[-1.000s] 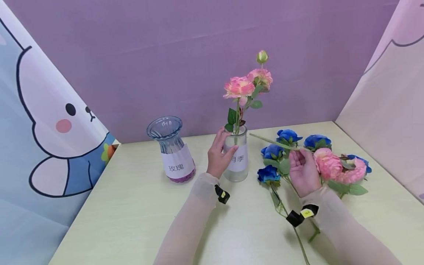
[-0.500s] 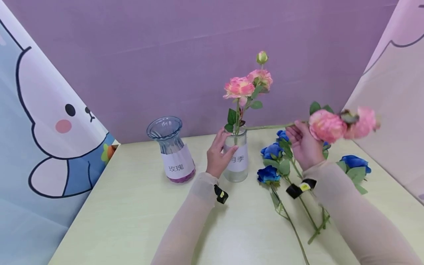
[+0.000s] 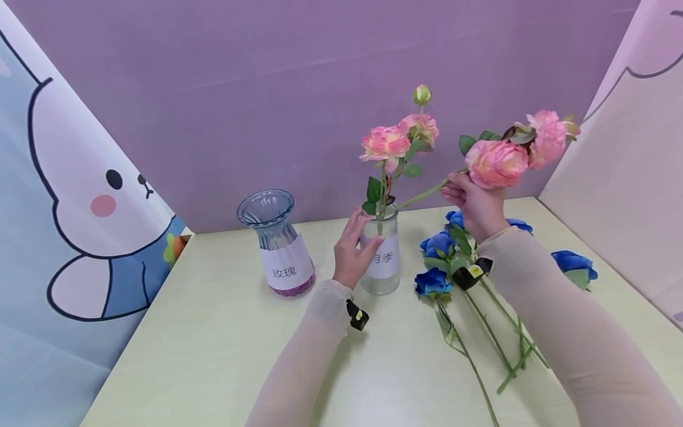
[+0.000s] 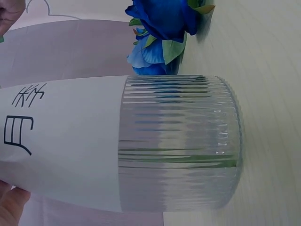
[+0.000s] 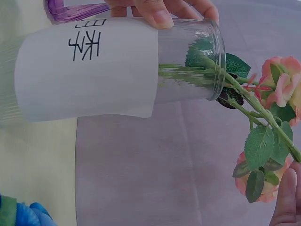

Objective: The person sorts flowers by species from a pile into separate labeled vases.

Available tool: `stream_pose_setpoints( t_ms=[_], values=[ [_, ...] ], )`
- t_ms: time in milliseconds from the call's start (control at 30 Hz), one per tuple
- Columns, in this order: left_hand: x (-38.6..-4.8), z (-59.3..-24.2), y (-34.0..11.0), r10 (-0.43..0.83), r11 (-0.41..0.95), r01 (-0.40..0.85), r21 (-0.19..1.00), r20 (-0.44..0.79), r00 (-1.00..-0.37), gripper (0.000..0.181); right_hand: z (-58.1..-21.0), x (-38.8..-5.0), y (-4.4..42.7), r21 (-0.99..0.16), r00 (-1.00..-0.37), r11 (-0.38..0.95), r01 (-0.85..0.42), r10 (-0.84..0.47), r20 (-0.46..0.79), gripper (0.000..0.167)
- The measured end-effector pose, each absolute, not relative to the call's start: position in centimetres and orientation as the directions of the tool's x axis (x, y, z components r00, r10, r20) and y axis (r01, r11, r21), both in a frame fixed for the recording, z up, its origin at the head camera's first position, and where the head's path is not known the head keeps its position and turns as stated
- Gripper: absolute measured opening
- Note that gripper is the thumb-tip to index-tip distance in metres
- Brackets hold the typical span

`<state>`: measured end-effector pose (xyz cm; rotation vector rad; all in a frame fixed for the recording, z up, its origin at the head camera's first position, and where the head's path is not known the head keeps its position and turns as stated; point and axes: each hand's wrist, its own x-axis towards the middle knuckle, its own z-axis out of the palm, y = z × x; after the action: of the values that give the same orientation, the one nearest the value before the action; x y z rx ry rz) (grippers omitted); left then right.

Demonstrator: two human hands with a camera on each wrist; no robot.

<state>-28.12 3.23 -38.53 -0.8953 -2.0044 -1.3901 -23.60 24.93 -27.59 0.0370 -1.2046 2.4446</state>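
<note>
In the head view my right hand (image 3: 477, 204) pinches the green stem of a pink artificial flower (image 3: 496, 163) just below its blooms. The stem slants down leftward, its lower end at the mouth of a clear glass vase (image 3: 386, 281) with a white label. My left hand (image 3: 352, 252) grips this vase around its upper left side. Another pink flower (image 3: 385, 142) with a bud stands upright in the vase. The right wrist view shows stems (image 5: 254, 101) passing through the rim; the left wrist view shows green stem (image 4: 197, 161) through the ribbed base.
A bluish flared vase (image 3: 288, 270) with a white label and purple base stands left of the clear one. Several blue artificial roses (image 3: 439, 244) lie at the right, stems toward the front. A purple backdrop (image 3: 240, 118) rises behind the table (image 3: 213, 356).
My right hand has lifted the pink flower off the pile of blue roses, raised it, and tilted its stem down to the vase mouth. The left hand has stayed on the vase.
</note>
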Motion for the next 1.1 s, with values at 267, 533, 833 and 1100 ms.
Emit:
stream_pose_setpoints(
  t_ms=[267,533,833,1100],
  values=[
    [-28.3,-38.4,3.1,0.215,0.242,0.765,0.597,0.736,-0.642,0.038,-27.0,-24.7,23.0,-0.910,-0.911,-0.252,-0.328,0.339,0.235,0.010],
    [-28.0,-38.8,3.0,0.223,0.235,0.752,0.616,0.719,-0.659,0.038,-27.8,-25.5,20.5,-0.949,-0.890,0.031,-0.315,0.336,0.307,0.042],
    [-27.9,-38.9,3.2,0.224,0.221,0.739,0.636,0.705,-0.673,0.040,-29.3,-25.5,19.6,-0.963,-0.922,-0.003,-0.270,0.289,0.258,0.041],
    [-28.1,-38.8,3.3,0.213,0.231,0.763,0.604,0.734,-0.645,0.039,-29.2,-25.7,19.4,-0.954,-0.931,0.080,-0.290,0.209,0.301,0.037]
  ],
)
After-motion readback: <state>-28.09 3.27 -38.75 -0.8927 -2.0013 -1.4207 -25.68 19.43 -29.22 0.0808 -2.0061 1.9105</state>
